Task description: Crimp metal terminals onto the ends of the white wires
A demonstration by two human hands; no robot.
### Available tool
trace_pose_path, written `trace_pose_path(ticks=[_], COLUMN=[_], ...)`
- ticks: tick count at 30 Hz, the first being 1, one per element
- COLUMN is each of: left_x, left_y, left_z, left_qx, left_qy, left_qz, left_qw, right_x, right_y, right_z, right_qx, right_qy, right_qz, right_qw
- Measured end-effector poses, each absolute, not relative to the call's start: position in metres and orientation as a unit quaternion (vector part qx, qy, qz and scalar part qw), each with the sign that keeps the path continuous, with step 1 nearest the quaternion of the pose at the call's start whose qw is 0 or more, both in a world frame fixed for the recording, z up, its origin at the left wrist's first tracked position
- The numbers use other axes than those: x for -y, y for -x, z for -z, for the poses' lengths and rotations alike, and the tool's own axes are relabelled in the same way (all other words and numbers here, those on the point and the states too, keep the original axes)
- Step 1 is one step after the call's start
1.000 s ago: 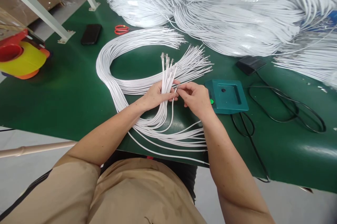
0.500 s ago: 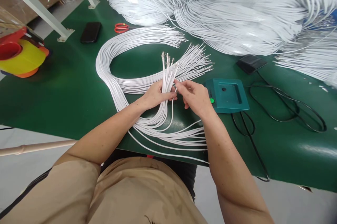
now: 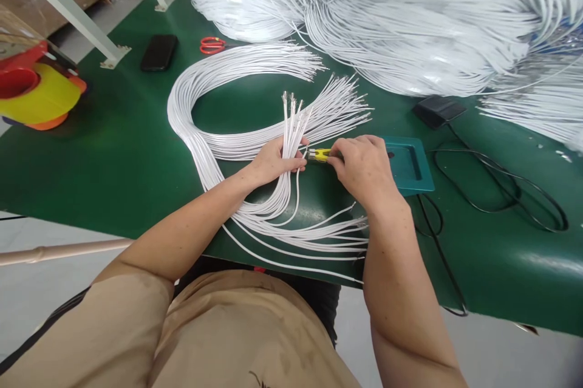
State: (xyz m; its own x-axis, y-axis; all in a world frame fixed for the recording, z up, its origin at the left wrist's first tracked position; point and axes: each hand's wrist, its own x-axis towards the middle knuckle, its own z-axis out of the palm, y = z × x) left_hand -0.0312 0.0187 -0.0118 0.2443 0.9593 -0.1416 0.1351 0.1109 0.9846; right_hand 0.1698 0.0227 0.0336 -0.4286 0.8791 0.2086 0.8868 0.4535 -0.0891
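My left hand point(image 3: 277, 160) is closed around a bundle of white wires point(image 3: 291, 133), whose metal-tipped ends stand up above the fingers. One wire sticks out sideways from the bundle, toward my right hand point(image 3: 364, 169). That hand grips a small yellow tool point(image 3: 322, 155) with a metal tip; its exact kind cannot be made out. The tip is close to the end of the single wire, beside my left fingertips; whether they touch is unclear. More white wires point(image 3: 319, 236) lie below the hands, running under my right forearm.
A teal box point(image 3: 412, 164) sits partly behind my right hand, with black cables point(image 3: 505, 169) to its right. Red-handled scissors point(image 3: 212, 45), a black phone-like object point(image 3: 158, 52) and a yellow-red tape dispenser point(image 3: 43, 93) lie left. Large white wire heaps point(image 3: 410, 17) fill the back.
My right hand has moved right, away from the wires, and now shows a yellow tool in its fingers. My left hand still holds the bundle in nearly the same place.
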Motion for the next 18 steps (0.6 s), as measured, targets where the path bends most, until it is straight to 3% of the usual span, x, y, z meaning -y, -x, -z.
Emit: trace_pose_path(ticks=[4,18], left_x=[-0.0205,-0.0219], left_y=[0.0298,0.0242], left_z=[0.0143,0.0106], left_qx=[-0.497,-0.546], left_qy=[-0.555,-0.608], left_qz=[-0.369,-0.333], left_qw=[0.556,0.471], right_x=[-0.0273,-0.0292], right_y=[-0.1757,-0.1736], right_z=[-0.0330,-0.0297], right_qx=[0.842,0.834], right_qy=[0.527,0.541], right_qz=[-0.026,0.001], right_qw=[0.112,0.106])
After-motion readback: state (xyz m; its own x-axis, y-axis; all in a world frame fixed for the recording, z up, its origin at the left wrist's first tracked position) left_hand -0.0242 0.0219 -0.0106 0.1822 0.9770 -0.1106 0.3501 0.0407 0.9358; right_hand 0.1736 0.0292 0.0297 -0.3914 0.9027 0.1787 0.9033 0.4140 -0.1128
